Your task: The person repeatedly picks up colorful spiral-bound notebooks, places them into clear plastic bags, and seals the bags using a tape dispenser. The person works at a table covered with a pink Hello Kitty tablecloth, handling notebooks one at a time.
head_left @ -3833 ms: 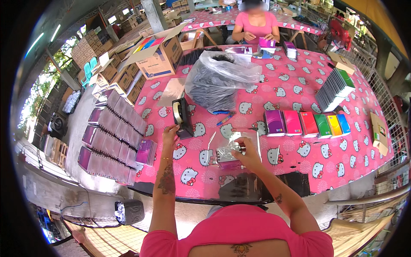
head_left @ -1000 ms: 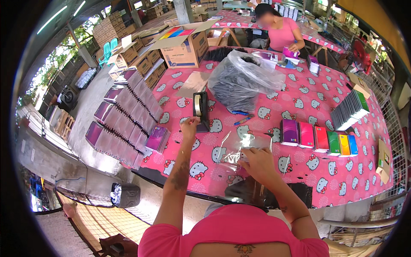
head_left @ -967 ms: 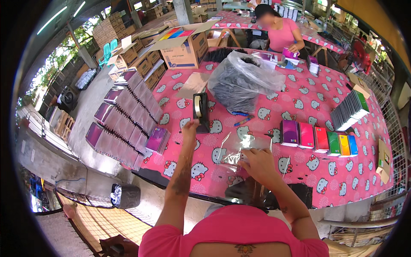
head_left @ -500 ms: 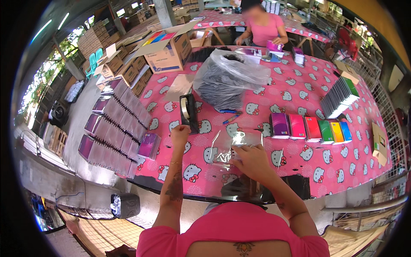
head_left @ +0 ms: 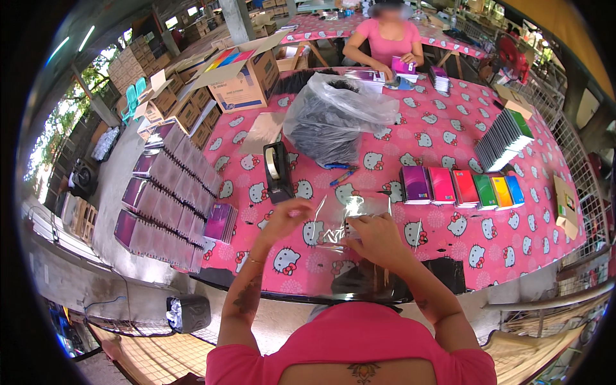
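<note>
Open-sided workshop
Cartons (head_left: 131,67) stacked at far left, a concrete pillar (head_left: 236,20) beyond the cloth-covered table (head_left: 427,131), notebooks (head_left: 170,199) in tall piles at left, and wire fencing (head_left: 581,154) at right show it.

From where I stood, the head view came off a fisheye worn on the person's head, left one of a pair. Aimed down and forward; pink shirt (head_left: 356,333) very near, bottom centre. Left hand (head_left: 286,219) and right hand (head_left: 378,240) close, around mid-frame. Table (head_left: 443,144) spread across the middle; co-worker (head_left: 389,42) farther off, top, right of centre. Picture upright, unmirrored; straight edges bowed toward the rim.
</note>
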The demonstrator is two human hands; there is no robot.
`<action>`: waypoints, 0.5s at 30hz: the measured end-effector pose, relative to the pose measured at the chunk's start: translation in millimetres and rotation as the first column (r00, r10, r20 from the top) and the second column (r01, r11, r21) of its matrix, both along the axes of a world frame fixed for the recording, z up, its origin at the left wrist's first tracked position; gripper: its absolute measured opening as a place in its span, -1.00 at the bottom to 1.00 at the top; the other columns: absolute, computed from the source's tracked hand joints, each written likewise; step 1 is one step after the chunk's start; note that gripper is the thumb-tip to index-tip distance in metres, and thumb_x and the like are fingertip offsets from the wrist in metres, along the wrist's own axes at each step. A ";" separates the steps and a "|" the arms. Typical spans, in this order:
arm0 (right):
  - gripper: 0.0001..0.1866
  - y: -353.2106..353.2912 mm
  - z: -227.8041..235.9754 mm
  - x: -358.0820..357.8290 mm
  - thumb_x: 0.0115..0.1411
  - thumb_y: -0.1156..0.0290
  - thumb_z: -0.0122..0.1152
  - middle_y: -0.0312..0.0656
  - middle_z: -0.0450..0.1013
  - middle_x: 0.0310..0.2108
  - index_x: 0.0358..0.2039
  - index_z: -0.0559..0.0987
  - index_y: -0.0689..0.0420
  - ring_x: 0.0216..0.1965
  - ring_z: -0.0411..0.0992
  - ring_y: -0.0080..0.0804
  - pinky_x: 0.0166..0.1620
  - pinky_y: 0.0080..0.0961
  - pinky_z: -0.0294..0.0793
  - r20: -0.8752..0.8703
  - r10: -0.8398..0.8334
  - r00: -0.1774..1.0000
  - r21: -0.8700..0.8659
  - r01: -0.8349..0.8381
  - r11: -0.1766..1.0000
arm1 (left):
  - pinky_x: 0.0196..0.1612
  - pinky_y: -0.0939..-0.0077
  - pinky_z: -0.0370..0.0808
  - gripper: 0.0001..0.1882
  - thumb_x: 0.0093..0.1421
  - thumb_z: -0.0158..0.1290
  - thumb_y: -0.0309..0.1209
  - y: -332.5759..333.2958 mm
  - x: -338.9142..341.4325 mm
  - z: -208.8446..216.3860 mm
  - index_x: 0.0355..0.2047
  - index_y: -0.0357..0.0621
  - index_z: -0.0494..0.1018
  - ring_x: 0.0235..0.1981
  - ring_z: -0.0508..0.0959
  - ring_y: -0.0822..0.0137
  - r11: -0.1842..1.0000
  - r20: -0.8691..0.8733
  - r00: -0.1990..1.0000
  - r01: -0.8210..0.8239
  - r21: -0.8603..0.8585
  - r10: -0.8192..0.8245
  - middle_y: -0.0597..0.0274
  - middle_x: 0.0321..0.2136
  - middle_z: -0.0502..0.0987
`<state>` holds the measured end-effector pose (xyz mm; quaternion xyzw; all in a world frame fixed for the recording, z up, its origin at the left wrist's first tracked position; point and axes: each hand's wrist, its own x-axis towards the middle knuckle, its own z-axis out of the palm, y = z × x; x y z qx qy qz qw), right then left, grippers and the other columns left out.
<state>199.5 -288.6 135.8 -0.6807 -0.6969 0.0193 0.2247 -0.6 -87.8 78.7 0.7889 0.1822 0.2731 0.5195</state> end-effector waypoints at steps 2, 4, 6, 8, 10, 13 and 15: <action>-0.57 2.1 4.7 -0.7 0.10 0.09 0.26 -0.15 0.58 -0.23 -0.09 0.59 0.07 -0.24 0.55 -0.20 -0.07 -0.21 0.35 -0.014 0.018 1.000 -0.032 -0.018 0.999 | -0.07 0.49 0.47 -0.74 0.15 0.20 -0.55 -21.3 23.8 13.9 -0.13 -0.19 0.56 -0.17 0.53 0.44 0.969 -0.003 0.971 0.239 -0.060 -0.240 0.24 -0.26 0.55; -0.57 2.0 12.3 -1.1 0.09 0.09 0.26 -0.14 0.58 -0.25 -0.09 0.60 0.07 -0.24 0.55 -0.20 -0.07 -0.21 0.35 -0.048 0.023 0.999 -0.067 -0.026 0.997 | -0.11 0.47 0.44 -0.70 0.12 0.22 -0.56 -33.7 45.5 35.5 -0.11 -0.12 0.57 -0.20 0.49 0.40 0.972 -0.131 0.964 0.235 0.018 -0.231 0.26 -0.27 0.51; -0.57 2.6 22.4 -1.1 0.10 0.07 0.26 -0.15 0.59 -0.27 -0.09 0.60 0.06 -0.23 0.54 -0.19 -0.06 -0.22 0.35 -0.098 0.030 0.995 -0.092 -0.039 0.995 | -0.13 0.45 0.41 -0.67 0.08 0.23 -0.57 -34.7 53.4 40.3 -0.10 -0.05 0.59 -0.21 0.45 0.36 0.955 -0.142 0.962 0.253 0.153 -0.232 0.28 -0.26 0.47; -0.50 -2.1 22.5 3.0 0.06 0.02 0.30 -0.12 0.55 -0.24 -0.07 0.58 0.07 -0.19 0.51 -0.16 -0.06 -0.22 0.35 0.029 0.035 0.999 -0.064 -0.033 0.997 | -0.15 0.42 0.38 -0.64 0.05 0.25 -0.58 -29.6 51.9 39.5 -0.12 0.01 0.60 -0.18 0.41 0.32 0.904 -0.042 0.962 0.269 0.334 -0.271 0.30 -0.22 0.42; -0.42 -11.0 27.3 10.2 -0.01 0.01 0.37 -0.10 0.50 -0.20 -0.03 0.54 0.07 -0.15 0.47 -0.12 -0.04 -0.21 0.35 0.022 -0.056 0.998 0.038 0.055 0.998 | -0.01 0.33 0.33 -0.69 0.00 0.28 -0.56 -29.5 52.3 42.9 -0.22 0.08 0.63 -0.03 0.38 0.24 0.864 -0.099 0.956 0.291 0.411 -0.275 0.31 -0.15 0.41; -0.13 -36.3 20.4 50.4 -0.27 0.18 0.62 -0.07 0.35 -0.08 0.09 0.40 0.06 -0.03 0.34 -0.08 0.05 -0.20 0.33 -0.326 -0.115 0.938 0.253 0.204 0.946 | 0.08 0.22 0.28 -0.76 -0.01 0.30 -0.49 -33.5 51.3 55.0 -0.31 0.11 0.63 0.04 0.39 0.17 0.836 -0.095 0.967 0.254 0.487 -0.238 0.28 -0.10 0.44; -0.09 -46.6 -27.4 68.1 -0.30 0.24 0.65 -0.08 0.35 -0.05 0.11 0.37 0.07 0.01 0.31 -0.08 0.10 -0.18 0.31 -0.508 -0.006 0.861 0.185 0.116 0.976 | 0.14 0.16 0.25 -0.78 -0.02 0.30 -0.50 -33.7 61.8 58.1 -0.34 0.11 0.62 0.13 0.34 0.11 0.822 -0.081 0.966 0.252 0.510 -0.246 0.24 -0.01 0.42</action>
